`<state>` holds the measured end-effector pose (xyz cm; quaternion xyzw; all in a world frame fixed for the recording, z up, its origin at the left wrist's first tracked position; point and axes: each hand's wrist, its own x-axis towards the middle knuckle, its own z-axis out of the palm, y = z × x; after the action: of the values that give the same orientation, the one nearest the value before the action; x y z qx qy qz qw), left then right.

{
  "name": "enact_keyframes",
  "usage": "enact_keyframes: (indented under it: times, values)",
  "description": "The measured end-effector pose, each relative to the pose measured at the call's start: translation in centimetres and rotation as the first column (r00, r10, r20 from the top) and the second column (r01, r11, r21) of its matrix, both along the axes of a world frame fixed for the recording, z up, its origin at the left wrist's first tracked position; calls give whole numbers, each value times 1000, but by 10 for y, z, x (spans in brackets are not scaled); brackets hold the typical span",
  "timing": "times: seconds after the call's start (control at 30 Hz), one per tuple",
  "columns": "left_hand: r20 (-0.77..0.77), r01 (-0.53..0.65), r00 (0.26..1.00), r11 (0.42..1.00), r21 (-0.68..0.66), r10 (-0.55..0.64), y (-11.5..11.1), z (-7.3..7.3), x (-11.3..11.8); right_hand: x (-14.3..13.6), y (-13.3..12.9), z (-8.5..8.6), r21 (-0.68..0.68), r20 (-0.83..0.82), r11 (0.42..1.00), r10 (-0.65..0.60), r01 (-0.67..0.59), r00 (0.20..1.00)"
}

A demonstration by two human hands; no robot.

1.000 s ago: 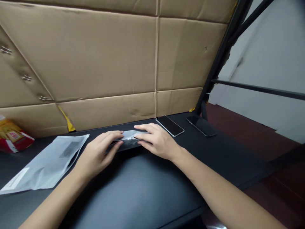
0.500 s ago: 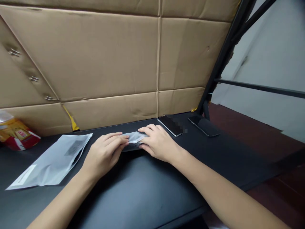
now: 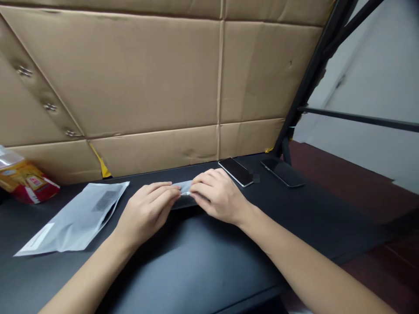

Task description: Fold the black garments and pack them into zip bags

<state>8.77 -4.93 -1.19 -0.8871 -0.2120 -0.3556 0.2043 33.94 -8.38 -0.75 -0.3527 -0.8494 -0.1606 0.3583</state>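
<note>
Between my two hands is a small frosted zip bag [image 3: 183, 199], its white slider showing near the top edge. My left hand [image 3: 147, 209] pinches the bag's left part with bent fingers. My right hand [image 3: 220, 196] grips the right part, its thumb and fingertips close to the slider. The fingers cover much of the bag, so its contents are hidden. Left of my left hand lies a larger frosted zip bag [image 3: 77, 218] with a white label and a dark printed patch.
A black phone with a silver edge [image 3: 236, 171] and a second dark phone [image 3: 282, 172] lie at the back right of the black table [image 3: 314, 218]. A red and yellow package [image 3: 28, 181] stands far left. A cardboard wall [image 3: 147, 78] closes off the back; a dark metal frame [image 3: 303, 87] rises at right.
My right hand's fingertips have closed in along the bag's top edge, nearer to my left hand, and less of the bag shows. The view has shifted slightly.
</note>
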Motion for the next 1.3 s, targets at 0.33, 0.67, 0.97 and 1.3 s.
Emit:
enact_keyframes:
  times: [0.33,0.67,0.97,1.3]
  values:
    - [25,-22,999,1000,-16,22,0,7,-5,1,-1,2,8,-21,997,-78,78,997]
    - [-84,-119,990,993,-28,116,10,15,-19,27,11,9,-206,-13,977,-61,58,998]
    - [-249,-144,961,987,-75,121,8,-7,-5,26,12,-3,-305,-47,945,105,-114,993]
    - [-144,-104,985,993,-49,96,-7,-3,7,17,14,-10,-297,-64,945,123,-136,990]
